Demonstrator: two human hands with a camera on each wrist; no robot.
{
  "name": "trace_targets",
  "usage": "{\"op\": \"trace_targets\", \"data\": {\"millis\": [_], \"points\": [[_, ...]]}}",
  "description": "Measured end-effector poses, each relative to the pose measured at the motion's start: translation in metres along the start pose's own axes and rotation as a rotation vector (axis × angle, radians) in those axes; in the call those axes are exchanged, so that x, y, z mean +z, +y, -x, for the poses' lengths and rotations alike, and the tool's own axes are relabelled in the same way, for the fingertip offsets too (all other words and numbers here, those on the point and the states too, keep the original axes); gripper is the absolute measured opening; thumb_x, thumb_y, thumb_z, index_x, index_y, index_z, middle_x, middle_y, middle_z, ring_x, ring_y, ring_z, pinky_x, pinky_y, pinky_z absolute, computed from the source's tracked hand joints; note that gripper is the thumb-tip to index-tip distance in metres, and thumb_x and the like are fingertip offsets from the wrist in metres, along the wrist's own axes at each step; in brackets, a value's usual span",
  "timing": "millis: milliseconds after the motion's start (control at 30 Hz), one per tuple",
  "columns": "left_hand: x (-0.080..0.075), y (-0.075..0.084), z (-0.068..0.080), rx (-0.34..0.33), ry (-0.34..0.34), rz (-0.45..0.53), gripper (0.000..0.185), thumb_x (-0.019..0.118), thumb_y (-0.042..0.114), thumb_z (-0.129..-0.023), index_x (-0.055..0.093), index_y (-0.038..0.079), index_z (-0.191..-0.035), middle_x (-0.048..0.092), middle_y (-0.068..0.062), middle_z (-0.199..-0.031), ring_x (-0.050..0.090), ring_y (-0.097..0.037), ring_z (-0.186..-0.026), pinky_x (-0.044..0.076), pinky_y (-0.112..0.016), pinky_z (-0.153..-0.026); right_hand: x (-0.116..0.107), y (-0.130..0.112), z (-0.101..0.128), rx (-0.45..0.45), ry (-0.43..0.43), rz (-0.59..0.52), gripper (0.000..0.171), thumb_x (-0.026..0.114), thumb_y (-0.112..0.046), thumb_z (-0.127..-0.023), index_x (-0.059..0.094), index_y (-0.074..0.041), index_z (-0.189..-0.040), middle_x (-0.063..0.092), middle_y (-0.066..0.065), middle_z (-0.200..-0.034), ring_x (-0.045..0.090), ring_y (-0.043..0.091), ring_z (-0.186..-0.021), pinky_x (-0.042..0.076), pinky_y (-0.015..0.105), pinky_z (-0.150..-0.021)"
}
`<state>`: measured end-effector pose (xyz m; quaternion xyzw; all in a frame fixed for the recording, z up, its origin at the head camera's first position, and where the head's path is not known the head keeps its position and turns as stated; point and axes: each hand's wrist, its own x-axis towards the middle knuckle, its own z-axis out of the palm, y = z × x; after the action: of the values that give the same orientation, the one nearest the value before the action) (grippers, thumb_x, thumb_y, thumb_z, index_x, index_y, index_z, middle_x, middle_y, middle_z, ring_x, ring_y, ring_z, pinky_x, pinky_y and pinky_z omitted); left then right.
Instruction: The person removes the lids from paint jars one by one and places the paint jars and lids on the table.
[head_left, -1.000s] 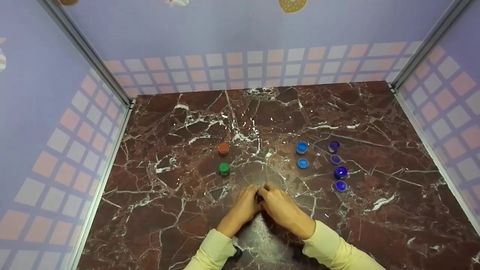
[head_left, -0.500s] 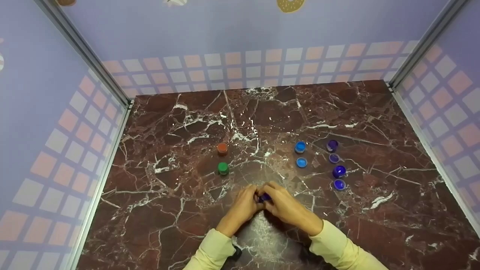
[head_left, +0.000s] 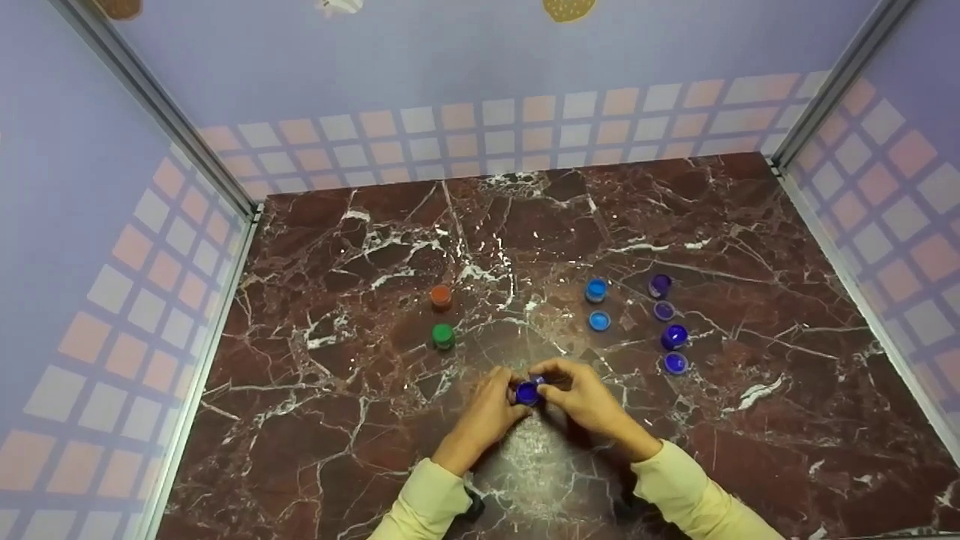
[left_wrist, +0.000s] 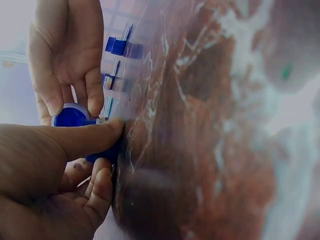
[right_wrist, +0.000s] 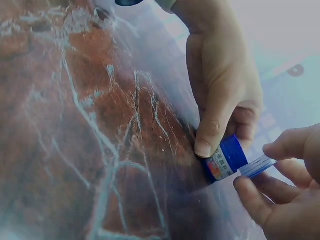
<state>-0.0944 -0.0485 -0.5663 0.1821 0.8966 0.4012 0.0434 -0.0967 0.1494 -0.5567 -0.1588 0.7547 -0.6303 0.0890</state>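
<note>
The left hand [head_left: 487, 411] is clamped on the blue jar [head_left: 527, 394], thumb on one side and fingers round the other, so the jar sits inside that grip with its open mouth uncovered and facing up. The right hand [head_left: 581, 394] pinches the lid [right_wrist: 257, 166] by its edge between thumb and fingers; that grip is closed on the lid alone. The lid is at the jar's rim, off the mouth and tilted, on the right hand's side; whether the two touch is hard to tell. The right wrist view shows a printed label on the jar's side, just below the rim. The jar is low over the surface [head_left: 337, 450], though whether its base rests there cannot be told. Beyond the left hand stand a green jar [head_left: 443, 336] and, farther back, an orange jar [head_left: 441, 296]. Beyond the right hand stands a light-blue jar [head_left: 596, 290] with a light-blue lid [head_left: 599, 321] in front of it. Farther right, a purple jar [head_left: 660, 285], a purple lid [head_left: 664, 310], a second blue jar [head_left: 674, 337] and a second blue lid [head_left: 676, 364] form a row running toward the person.
</note>
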Motion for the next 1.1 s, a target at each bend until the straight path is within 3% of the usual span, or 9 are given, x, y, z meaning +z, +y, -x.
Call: {"op": "trace_targets", "data": {"millis": [133, 367, 667, 867, 1100], "points": [[-0.001, 0.003, 0.001, -0.022, -0.006, 0.010, 0.036, 0.088, 0.004, -0.079, 0.064, 0.002, -0.107, 0.058, -0.004, -0.096, 0.054, -0.018, -0.087, 0.048, -0.036, -0.081, -0.005, 0.003, 0.003, 0.056, 0.005, -0.098, 0.028, 0.064, 0.007, -0.093, 0.063, 0.013, -0.121, 0.066, 0.028, -0.118, 0.066, 0.033, -0.102, 0.054, 0.025, -0.083], [-0.004, 0.008, 0.001, -0.035, -0.032, -0.005, 0.041, 0.089, 0.011, -0.080, 0.064, 0.000, -0.112, 0.057, -0.006, -0.099, 0.056, -0.022, -0.090, 0.048, -0.039, -0.083, -0.015, 0.010, 0.012, 0.154, -0.010, -0.167, 0.032, 0.057, 0.006, -0.097, 0.062, 0.014, -0.127, 0.065, 0.029, -0.121, 0.066, 0.024, -0.096, 0.056, 0.028, -0.083], [-0.002, 0.010, 0.001, -0.036, -0.032, -0.025, 0.034, 0.084, 0.010, -0.086, 0.064, 0.003, -0.112, 0.059, -0.005, -0.103, 0.057, -0.021, -0.091, 0.051, -0.040, -0.084, -0.030, 0.013, 0.028, 0.283, -0.044, -0.326, 0.036, 0.055, 0.006, -0.095, 0.059, 0.016, -0.129, 0.065, 0.024, -0.122, 0.066, 0.022, -0.096, 0.056, 0.029, -0.083], [0.000, 0.010, 0.000, -0.017, -0.021, -0.038, 0.031, 0.083, 0.010, -0.086, 0.065, 0.005, -0.110, 0.060, -0.006, -0.104, 0.058, -0.023, -0.096, 0.051, -0.041, -0.087, -0.039, 0.016, 0.039, 0.278, -0.062, -0.355, 0.042, 0.069, 0.009, -0.087, 0.058, 0.018, -0.126, 0.066, 0.027, -0.122, 0.068, 0.020, -0.098, 0.056, 0.024, -0.081], [0.003, 0.015, -0.009, -0.002, -0.022, -0.058, 0.032, 0.085, 0.012, -0.084, 0.066, 0.003, -0.108, 0.061, -0.007, -0.103, 0.059, -0.026, -0.096, 0.051, -0.043, -0.087, -0.050, 0.017, 0.051, 0.229, -0.109, -0.282, 0.046, 0.073, 0.007, -0.086, 0.058, 0.017, -0.128, 0.063, 0.031, -0.124, 0.069, 0.022, -0.099, 0.057, 0.024, -0.079]]}}
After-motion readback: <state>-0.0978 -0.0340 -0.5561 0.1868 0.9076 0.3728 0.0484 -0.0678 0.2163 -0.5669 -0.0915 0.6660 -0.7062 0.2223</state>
